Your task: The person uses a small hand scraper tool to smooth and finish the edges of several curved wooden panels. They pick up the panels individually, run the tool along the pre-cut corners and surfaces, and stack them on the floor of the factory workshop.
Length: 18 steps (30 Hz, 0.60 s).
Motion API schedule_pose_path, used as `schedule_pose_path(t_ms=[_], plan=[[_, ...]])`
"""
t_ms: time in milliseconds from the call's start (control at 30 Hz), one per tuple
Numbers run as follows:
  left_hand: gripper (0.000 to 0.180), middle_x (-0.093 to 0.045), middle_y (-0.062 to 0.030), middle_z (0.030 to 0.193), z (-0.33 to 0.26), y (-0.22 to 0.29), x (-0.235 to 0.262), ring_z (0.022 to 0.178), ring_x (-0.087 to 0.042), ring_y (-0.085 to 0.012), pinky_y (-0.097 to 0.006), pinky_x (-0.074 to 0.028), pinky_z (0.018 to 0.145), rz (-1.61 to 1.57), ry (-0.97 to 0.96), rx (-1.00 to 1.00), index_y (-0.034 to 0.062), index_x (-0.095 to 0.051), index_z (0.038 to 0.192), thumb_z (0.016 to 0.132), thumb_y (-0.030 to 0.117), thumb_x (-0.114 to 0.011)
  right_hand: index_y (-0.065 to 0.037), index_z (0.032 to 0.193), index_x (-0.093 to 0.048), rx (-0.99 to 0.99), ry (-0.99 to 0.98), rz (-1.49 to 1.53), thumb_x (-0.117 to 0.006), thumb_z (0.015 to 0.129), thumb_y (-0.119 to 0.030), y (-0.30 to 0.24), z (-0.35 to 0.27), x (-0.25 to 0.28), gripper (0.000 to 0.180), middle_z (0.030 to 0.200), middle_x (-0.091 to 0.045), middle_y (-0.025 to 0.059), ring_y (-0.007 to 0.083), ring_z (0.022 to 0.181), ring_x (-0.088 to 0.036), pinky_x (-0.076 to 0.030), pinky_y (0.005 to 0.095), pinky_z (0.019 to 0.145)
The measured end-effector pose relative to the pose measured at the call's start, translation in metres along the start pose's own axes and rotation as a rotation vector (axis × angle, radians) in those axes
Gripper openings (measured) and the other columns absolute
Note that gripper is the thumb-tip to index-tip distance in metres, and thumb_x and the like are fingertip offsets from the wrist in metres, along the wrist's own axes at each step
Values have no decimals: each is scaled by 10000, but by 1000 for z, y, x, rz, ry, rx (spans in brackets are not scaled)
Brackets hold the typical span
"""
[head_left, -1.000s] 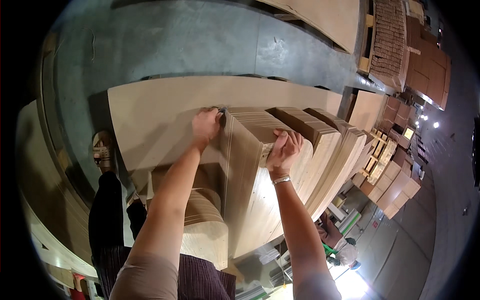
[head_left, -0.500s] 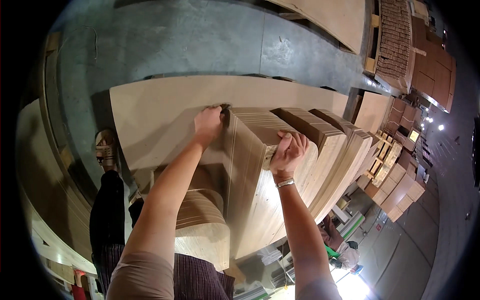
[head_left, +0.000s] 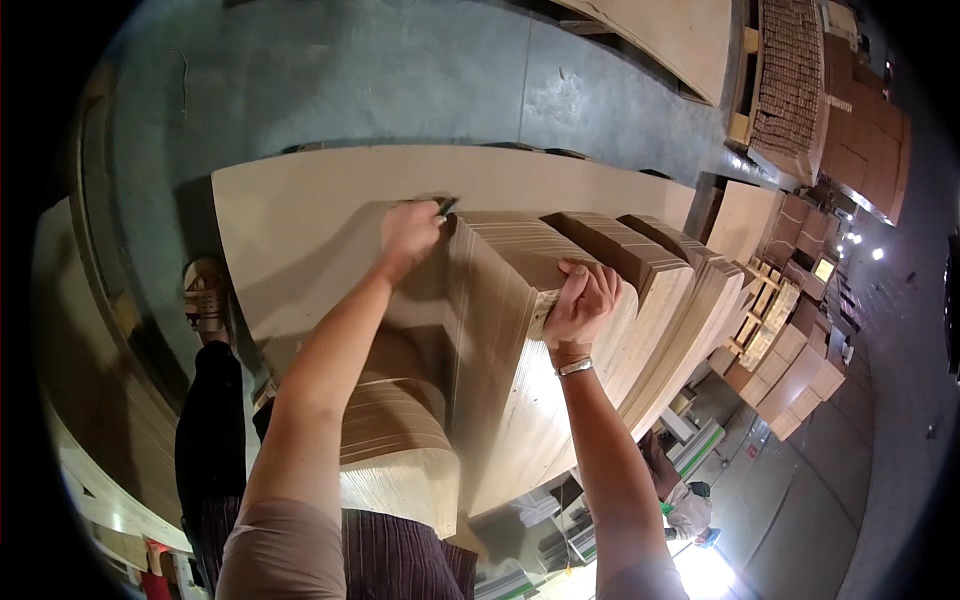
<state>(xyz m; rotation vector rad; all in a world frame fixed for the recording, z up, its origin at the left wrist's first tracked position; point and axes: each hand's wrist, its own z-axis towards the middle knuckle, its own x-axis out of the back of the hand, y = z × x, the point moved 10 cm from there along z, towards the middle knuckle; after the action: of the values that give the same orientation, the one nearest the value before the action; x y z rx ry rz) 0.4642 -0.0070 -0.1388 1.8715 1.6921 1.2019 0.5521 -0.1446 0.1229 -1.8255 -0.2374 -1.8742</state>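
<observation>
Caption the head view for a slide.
Left hand holds a dark object beside stacked panels; right hand rests on them.

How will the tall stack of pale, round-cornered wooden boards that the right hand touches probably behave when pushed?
The stack is probably heavy: many boards lie layered together. Single boards look rather stiff, as their long edges run straight. The broad pale face may be slippery, since it shines.

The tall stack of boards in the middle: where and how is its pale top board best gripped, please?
Probably by the far edge of the top board, beside the right hand, coming from the far side. That edge is exposed there, while the shorter stack and the next stack stand close on left and right. Thumb on the flat face, fingertips against the edge.
</observation>
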Motion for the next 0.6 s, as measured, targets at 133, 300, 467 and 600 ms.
schedule_pose_path(t_ms=[133,300,467,600], plan=[[158,-599,-150,734,-18,20,-7,692,-564,-366,-421,-444,606,7,29,-137,26,-588,779,810,166,-652,-22,747,-660,-15,7,28,-446,895,-112,-3,-1,-3,276,778,-636,87,297,790,-547,-381,431,928],[79,-614,-138,764,-75,99,33,693,-571,-354,-411,-448,618,-358,72,-469,28,-592,772,787,60,-662,-23,756,-662,19,15,-9,-462,878,-98,0,1,3,246,773,-636,94,302,794,-552,-388,439,918],[130,-623,-114,785,-84,105,27,713,-606,-332,-426,-489,622,-235,4,-283,77,-570,722,773,141,-670,-35,777,-671,-2,8,8,-471,880,-112,0,0,0,238,804,-641,99,309,819,-559,-374,454,966],[194,-532,-110,667,-149,177,68,644,-544,-283,-379,-448,578,-584,13,-649,19,-521,692,791,78,-677,-39,787,-678,-37,-27,19,-469,889,-123,6,0,3,248,822,-643,104,314,845,-558,-367,455,979]])
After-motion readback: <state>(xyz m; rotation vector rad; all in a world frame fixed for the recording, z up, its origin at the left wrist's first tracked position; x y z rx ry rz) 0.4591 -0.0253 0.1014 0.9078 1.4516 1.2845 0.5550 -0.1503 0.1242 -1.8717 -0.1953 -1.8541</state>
